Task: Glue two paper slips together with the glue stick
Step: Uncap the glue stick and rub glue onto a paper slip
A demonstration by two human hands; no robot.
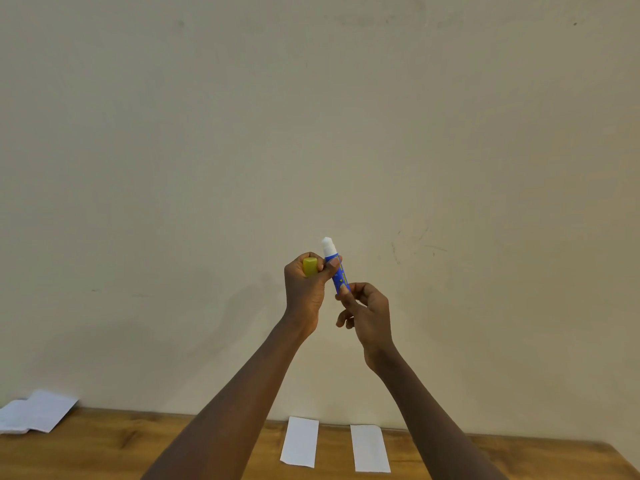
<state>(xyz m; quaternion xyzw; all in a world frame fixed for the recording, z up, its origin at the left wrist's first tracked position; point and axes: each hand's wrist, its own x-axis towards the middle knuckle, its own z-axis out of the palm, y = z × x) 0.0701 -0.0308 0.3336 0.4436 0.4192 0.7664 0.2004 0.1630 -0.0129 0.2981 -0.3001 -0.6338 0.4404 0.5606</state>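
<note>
Both hands are raised in front of the wall, well above the table. My left hand (306, 285) grips the yellow cap (310, 266) in its fist, and its thumb and a fingertip also touch the upper part of the blue glue stick (337, 271). The stick stands nearly upright with its white glue tip (327, 245) bare on top. My right hand (367, 315) pinches the stick's lower end with thumb and fingers. Two white paper slips, a left slip (299, 441) and a right slip (369, 448), lie side by side and apart on the wooden table (138, 441) below.
A folded sheet of white paper (33, 412) lies at the table's far left, against the wall. The plain beige wall (311, 133) rises right behind the table. The table's right corner (620, 460) slopes away at the lower right.
</note>
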